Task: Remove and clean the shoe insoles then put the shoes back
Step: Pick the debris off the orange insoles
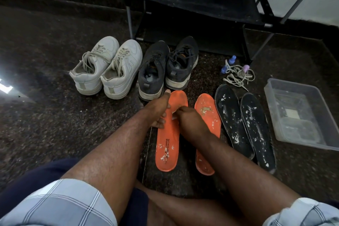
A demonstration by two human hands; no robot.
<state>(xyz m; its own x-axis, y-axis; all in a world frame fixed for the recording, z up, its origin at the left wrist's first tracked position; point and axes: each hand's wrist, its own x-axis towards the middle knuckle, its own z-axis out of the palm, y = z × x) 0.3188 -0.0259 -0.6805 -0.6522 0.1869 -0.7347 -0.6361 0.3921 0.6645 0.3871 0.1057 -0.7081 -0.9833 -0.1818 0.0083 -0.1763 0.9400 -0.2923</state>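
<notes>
Both hands are on the long orange foam insole (pixel 167 134) lying on the dark speckled floor (pixel 55 115) near the dark grey sneakers (pixel 167 68). The left hand (pixel 159 110) holds its left edge, thumb pointing up. The right hand (pixel 189 117) has curled fingers pinching its middle.

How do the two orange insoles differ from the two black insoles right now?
The orange insoles lie in front of the dark shoes; the black insoles lie to their right, beside the clear plastic tub. Both hands are at the left orange one: the left hand holds its edge and the right hand is on top. Nothing touches the black ones. The black pair shows more white specks. All four lie flat on the floor, flecked with white.
</notes>
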